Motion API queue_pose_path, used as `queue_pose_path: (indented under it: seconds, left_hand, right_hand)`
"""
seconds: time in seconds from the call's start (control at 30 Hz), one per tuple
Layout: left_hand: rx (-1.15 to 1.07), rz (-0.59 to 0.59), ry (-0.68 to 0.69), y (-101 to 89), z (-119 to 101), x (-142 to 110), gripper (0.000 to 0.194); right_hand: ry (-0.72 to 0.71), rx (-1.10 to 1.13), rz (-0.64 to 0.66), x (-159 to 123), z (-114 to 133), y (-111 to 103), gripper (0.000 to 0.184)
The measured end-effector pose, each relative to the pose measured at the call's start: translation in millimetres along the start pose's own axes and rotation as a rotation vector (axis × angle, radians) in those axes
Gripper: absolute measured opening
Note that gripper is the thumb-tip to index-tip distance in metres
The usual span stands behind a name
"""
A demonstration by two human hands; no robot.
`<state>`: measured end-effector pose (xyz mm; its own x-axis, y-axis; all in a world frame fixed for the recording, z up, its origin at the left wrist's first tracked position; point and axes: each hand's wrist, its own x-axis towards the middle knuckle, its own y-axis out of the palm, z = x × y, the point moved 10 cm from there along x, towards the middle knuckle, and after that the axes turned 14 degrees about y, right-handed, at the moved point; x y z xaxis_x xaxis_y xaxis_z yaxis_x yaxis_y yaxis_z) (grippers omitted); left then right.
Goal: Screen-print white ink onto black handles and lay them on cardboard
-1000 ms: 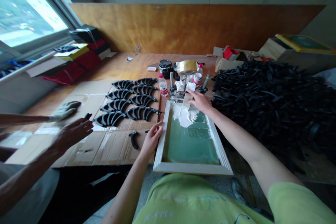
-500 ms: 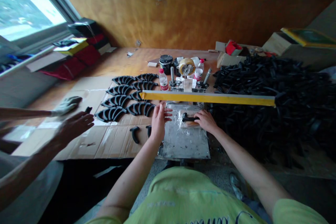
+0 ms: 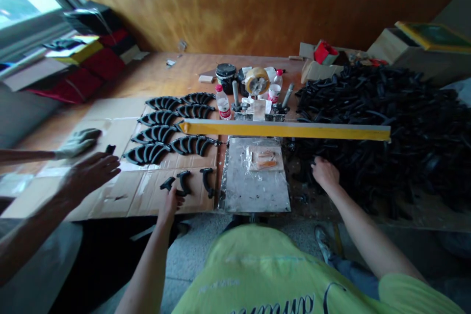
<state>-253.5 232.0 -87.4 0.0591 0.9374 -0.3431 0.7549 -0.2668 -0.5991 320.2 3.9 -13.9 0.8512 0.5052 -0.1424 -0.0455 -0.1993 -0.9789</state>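
Observation:
My left hand (image 3: 170, 202) rests on the cardboard sheet (image 3: 121, 201), fingers closed round the end of a black curved handle (image 3: 167, 184). Two more handles (image 3: 184, 181) lie just right of it. My right hand (image 3: 326, 172) is at the near edge of the big heap of black handles (image 3: 386, 122), fingers curled down among them; what they hold is hidden. Between my hands lies a grey metal plate (image 3: 253, 191) with an orange jig (image 3: 265, 159) under clear film. The printing screen is swung up, and only its yellow edge (image 3: 287, 130) shows.
Rows of printed black handles (image 3: 165, 130) cover the far cardboard. Behind the plate stand a bottle (image 3: 222, 105), a black tub (image 3: 225, 74) and a tape roll (image 3: 256, 81). At the left, another person's bare hand (image 3: 90, 172) and gloved hand (image 3: 79, 141) hover over the cardboard.
The screen swung up off the plate. My left hand carried a handle from the jig to the cardboard, and my right hand moved from the jig to the heap.

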Motion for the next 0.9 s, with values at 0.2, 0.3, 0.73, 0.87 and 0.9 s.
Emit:
queue_pose_path:
  seconds: [0.2, 0.3, 0.73, 0.87, 0.9]
  left_hand:
    - [0.279, -0.041, 0.01, -28.1, 17.8, 24.4, 0.041]
    - [0.364, -0.034, 0.011, -24.8, 14.4, 24.1, 0.043]
    - [-0.543, -0.06, 0.695, 27.1, -260.4, -21.8, 0.045]
    - [-0.702, -0.042, 0.796, 21.3, -320.8, -39.6, 0.045]
    - [-0.694, -0.027, 0.794, 22.0, -324.8, -43.2, 0.045]
  right_hand:
    - [0.212, 0.166, 0.194, 13.2, -37.5, 47.1, 0.038]
    - [0.258, 0.313, 0.127, 12.8, -44.0, 41.3, 0.042]
    - [-0.85, 0.444, -0.197, -80.3, 181.5, -37.1, 0.037]
    - [-0.828, 0.364, -0.193, -90.1, 187.1, -35.6, 0.042]
    - [-0.818, 0.369, -0.192, -90.1, 182.5, -37.7, 0.044]
